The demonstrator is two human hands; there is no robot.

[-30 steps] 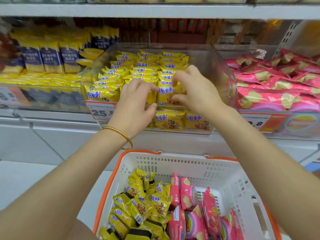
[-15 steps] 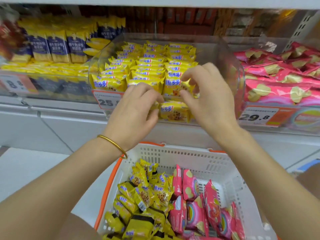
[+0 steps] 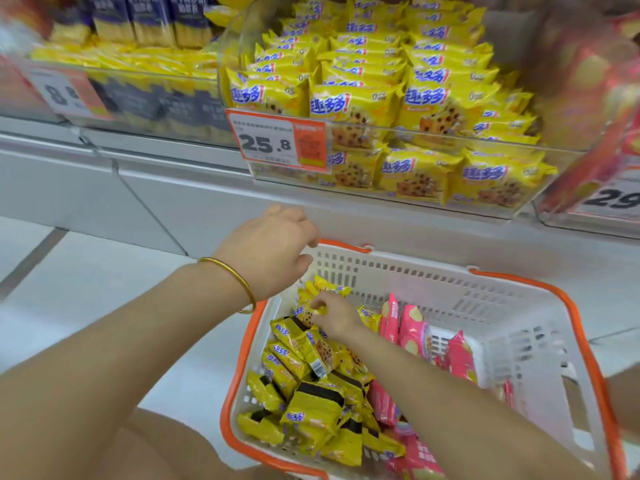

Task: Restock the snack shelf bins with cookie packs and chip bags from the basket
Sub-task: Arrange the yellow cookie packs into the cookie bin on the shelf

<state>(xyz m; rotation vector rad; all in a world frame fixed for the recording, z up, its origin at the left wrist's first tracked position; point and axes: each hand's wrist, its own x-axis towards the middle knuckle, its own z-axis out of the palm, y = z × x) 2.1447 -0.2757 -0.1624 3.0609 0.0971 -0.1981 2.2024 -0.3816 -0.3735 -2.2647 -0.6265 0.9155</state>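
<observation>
A white basket with an orange rim (image 3: 485,296) stands below the shelf. Its left half is heaped with yellow cookie packs (image 3: 311,407) and its middle holds pink chip bags (image 3: 408,327). My right hand (image 3: 337,317) reaches down into the basket and pinches a yellow cookie pack (image 3: 306,315) at the top of the heap. Over the basket's far left corner hovers my left hand (image 3: 270,251), fingers loosely curled with nothing visible in them. On the shelf above, the clear cookie bin (image 3: 381,197) is packed with rows of the same yellow packs (image 3: 349,102).
A 25.8 price tag (image 3: 277,142) hangs on the cookie bin's front. To its right a blurred bin of pink chip bags (image 3: 595,98) carries its own price tag. At left, a bin holds blue-and-yellow packs (image 3: 149,26). White floor lies left of the basket.
Both hands left the cookie bin and dropped toward the basket. My right hand now pinches a cookie pack there; the view tilted down and moved closer.
</observation>
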